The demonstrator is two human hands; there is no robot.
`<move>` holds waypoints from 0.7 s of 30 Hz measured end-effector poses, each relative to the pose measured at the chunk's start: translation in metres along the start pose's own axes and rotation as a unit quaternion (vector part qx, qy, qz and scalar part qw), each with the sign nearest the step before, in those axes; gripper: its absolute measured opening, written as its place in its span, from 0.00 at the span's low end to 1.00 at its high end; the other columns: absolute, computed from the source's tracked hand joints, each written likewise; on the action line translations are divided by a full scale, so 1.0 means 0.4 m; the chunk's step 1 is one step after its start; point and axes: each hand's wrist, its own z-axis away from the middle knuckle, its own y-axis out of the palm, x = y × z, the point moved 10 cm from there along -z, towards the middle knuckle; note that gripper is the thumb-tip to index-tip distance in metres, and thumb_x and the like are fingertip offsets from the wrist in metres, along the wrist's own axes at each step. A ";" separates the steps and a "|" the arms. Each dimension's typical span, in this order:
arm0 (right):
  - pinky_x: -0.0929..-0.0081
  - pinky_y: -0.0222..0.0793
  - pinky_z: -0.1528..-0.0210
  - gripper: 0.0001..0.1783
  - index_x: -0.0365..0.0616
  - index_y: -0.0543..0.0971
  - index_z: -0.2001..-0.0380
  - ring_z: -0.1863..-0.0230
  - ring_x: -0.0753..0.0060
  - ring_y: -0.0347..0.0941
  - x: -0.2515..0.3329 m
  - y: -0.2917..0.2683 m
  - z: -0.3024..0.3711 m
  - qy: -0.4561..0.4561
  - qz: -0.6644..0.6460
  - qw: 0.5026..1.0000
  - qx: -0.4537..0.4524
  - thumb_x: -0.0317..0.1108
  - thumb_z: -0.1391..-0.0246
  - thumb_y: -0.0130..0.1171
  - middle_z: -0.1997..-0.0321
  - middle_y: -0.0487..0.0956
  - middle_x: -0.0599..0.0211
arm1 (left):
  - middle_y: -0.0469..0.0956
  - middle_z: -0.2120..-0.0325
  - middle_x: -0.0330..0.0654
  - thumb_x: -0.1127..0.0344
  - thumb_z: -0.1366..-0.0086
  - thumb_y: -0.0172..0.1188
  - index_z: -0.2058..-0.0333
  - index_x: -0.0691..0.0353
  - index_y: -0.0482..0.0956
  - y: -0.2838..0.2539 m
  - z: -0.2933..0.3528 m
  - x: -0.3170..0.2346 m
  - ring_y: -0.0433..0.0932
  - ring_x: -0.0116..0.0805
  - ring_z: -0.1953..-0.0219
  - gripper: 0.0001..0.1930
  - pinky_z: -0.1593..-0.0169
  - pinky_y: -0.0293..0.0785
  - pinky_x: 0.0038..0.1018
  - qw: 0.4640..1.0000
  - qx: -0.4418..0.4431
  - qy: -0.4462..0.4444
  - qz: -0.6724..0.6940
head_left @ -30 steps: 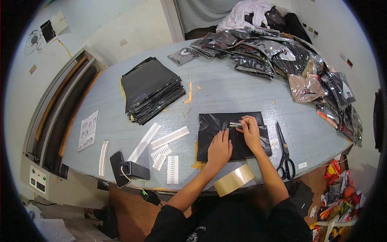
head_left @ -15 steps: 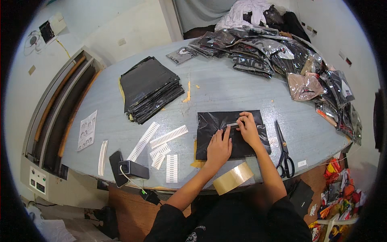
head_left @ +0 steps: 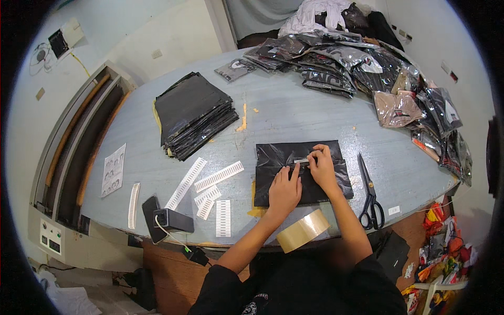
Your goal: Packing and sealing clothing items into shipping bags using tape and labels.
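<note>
A flat black plastic bag (head_left: 268, 181) lies in front of me on the table. Across it, near its upper middle, is a narrow white label strip (head_left: 301, 161). My left hand (head_left: 285, 188) rests on the bag with its fingers stretched out, the fingertips at the strip's left end. Fingers of my right hand (head_left: 322, 167) are bent together at the strip's right end and seem to pinch it; the tips partly hide that end. A wide roll of tan tape (head_left: 303, 231) lies between my forearms, and black-handled scissors (head_left: 370, 197) lie right of the bag.
Several printed label strips (head_left: 219, 176) lie left of the bag, beside a phone (head_left: 151, 212) and a dark box-shaped device (head_left: 176, 221) with a cable. A stack of black bags (head_left: 194, 107) stands farther back. Clear-wrapped garments (head_left: 341, 63) are heaped along the far right edge.
The whole view has shifted very slightly. Both hands stay in nearly the same place on the bag, with only small finger movement at the label strip.
</note>
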 end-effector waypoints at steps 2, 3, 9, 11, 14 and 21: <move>0.68 0.67 0.62 0.05 0.33 0.71 0.73 0.63 0.52 0.69 0.006 -0.005 0.003 -0.019 0.022 0.999 -0.015 0.25 0.52 0.54 0.58 0.66 0.51 | 0.71 0.60 0.50 0.64 0.42 0.51 0.49 0.58 0.69 0.003 0.000 0.003 0.73 0.44 0.57 0.20 0.55 0.71 0.34 1.000 0.007 -0.004 0.001; 0.68 0.67 0.62 0.05 0.33 0.71 0.73 0.63 0.52 0.69 0.008 -0.005 0.003 -0.019 0.022 0.999 -0.015 0.25 0.52 0.54 0.58 0.66 0.51 | 0.71 0.60 0.50 0.64 0.42 0.51 0.49 0.58 0.69 0.003 0.000 0.003 0.73 0.44 0.57 0.20 0.55 0.71 0.34 1.000 0.007 -0.005 0.001; 0.67 0.67 0.60 0.05 0.33 0.72 0.73 0.60 0.51 0.68 0.019 -0.016 0.007 -0.013 0.044 0.998 -0.035 0.25 0.53 0.55 0.58 0.67 0.51 | 0.71 0.60 0.50 0.64 0.42 0.51 0.51 0.59 0.70 0.003 -0.002 0.000 0.73 0.44 0.57 0.19 0.55 0.71 0.33 1.000 0.007 -0.006 -0.003; 0.66 0.68 0.61 0.05 0.34 0.72 0.74 0.59 0.51 0.69 0.027 -0.022 0.008 -0.013 0.082 0.996 -0.037 0.25 0.54 0.55 0.58 0.67 0.52 | 0.71 0.60 0.49 0.64 0.42 0.51 0.51 0.59 0.71 -0.004 -0.004 -0.010 0.72 0.43 0.57 0.19 0.55 0.71 0.33 1.000 -0.002 0.005 -0.005; 0.65 0.67 0.56 0.08 0.34 0.73 0.68 0.57 0.50 0.69 0.068 -0.023 0.012 0.043 0.116 0.992 -0.019 0.25 0.55 0.56 0.56 0.67 0.52 | 0.71 0.60 0.48 0.64 0.43 0.51 0.51 0.58 0.71 -0.010 0.000 0.003 0.72 0.42 0.56 0.19 0.55 0.70 0.33 1.000 -0.006 -0.001 -0.010; 0.61 0.58 0.45 0.21 0.36 0.69 0.53 0.47 0.53 0.64 0.141 -0.073 0.025 -0.130 0.175 0.972 -0.083 0.25 0.53 0.55 0.48 0.68 0.55 | 0.71 0.60 0.47 0.64 0.43 0.51 0.52 0.60 0.72 0.003 -0.002 -0.002 0.72 0.41 0.57 0.19 0.55 0.69 0.32 1.000 -0.007 0.011 -0.012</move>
